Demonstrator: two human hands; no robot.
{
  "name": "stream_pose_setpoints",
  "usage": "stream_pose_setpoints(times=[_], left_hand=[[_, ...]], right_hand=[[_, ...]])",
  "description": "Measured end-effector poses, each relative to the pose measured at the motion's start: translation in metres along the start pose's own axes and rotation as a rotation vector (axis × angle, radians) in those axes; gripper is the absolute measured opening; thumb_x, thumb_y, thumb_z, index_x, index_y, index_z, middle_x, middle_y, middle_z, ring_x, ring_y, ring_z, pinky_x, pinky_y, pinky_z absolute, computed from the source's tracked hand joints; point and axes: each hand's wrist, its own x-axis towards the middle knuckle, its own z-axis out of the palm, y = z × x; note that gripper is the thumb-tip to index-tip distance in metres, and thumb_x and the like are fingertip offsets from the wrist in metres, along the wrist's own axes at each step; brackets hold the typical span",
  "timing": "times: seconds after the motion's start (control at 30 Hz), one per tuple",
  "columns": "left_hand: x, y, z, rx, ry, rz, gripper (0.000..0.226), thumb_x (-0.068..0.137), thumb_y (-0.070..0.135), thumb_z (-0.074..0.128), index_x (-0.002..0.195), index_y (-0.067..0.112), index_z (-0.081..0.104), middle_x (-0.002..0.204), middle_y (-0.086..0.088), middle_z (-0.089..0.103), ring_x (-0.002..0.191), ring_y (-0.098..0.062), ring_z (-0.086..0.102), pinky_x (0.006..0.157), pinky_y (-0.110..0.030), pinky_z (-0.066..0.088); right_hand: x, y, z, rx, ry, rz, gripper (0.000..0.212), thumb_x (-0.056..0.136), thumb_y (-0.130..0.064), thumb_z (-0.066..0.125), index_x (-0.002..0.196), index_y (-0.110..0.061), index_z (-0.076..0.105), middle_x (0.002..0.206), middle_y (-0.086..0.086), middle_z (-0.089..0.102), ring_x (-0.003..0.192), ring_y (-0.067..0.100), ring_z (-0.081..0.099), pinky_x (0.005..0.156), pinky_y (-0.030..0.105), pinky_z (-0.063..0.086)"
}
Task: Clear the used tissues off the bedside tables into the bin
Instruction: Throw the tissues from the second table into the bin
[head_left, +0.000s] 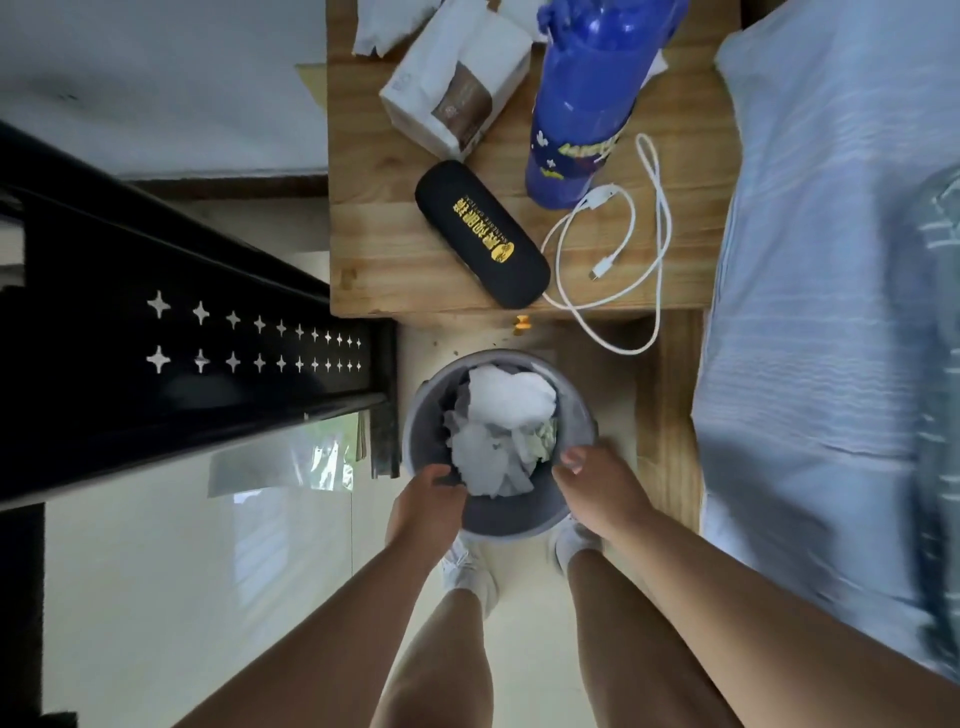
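Observation:
A round grey bin stands on the floor in front of the wooden bedside table, holding several crumpled white tissues. My left hand curls over the bin's near left rim, fingertips inside by the tissues. My right hand grips the near right rim, thumb on the inner side. On the table's far left corner lies a crumpled used tissue. Another white scrap peeks out behind the blue bottle.
The table carries a white tissue pack, a black glasses case, a tall blue bottle and a white cable hanging over the front edge. A bed runs along the right. A black metal frame stands at left.

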Motion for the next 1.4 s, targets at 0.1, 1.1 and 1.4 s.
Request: stream_pose_setpoints(times=[0.1, 1.1, 1.4], left_hand=[[-0.028, 0.013, -0.009, -0.124, 0.069, 0.126, 0.025, 0.101, 0.031, 0.057, 0.123, 0.036, 0.068, 0.098, 0.008, 0.077, 0.075, -0.01, 0.077, 0.073, -0.039, 0.064], [0.001, 0.417, -0.131, 0.659, 0.475, 1.012, 0.039, 0.097, 0.029, 0.066, 0.136, 0.026, 0.068, 0.138, 0.0, 0.067, 0.13, -0.03, 0.054, 0.107, -0.043, 0.043], [0.027, 0.447, -0.112, 1.102, 0.636, 1.088, 0.068, 0.089, 0.029, 0.065, 0.153, 0.029, 0.044, 0.129, -0.009, 0.07, 0.113, -0.038, 0.061, 0.088, -0.044, 0.045]], right_hand=[[-0.028, -0.01, -0.03, 0.11, 0.111, -0.124, 0.024, 0.104, -0.025, 0.055, 0.119, -0.018, 0.073, 0.113, -0.003, 0.076, 0.109, 0.017, 0.07, 0.083, 0.02, 0.048], [0.101, -0.214, -0.315, 0.046, 0.449, -0.486, 0.06, 0.094, -0.025, 0.065, 0.15, -0.016, 0.049, 0.143, 0.01, 0.061, 0.13, 0.029, 0.057, 0.106, 0.044, 0.049], [0.129, -0.203, -0.299, -0.001, 0.441, -0.495, 0.08, 0.076, -0.032, 0.086, 0.144, -0.017, 0.047, 0.139, 0.01, 0.06, 0.126, 0.032, 0.056, 0.098, 0.041, 0.049]])
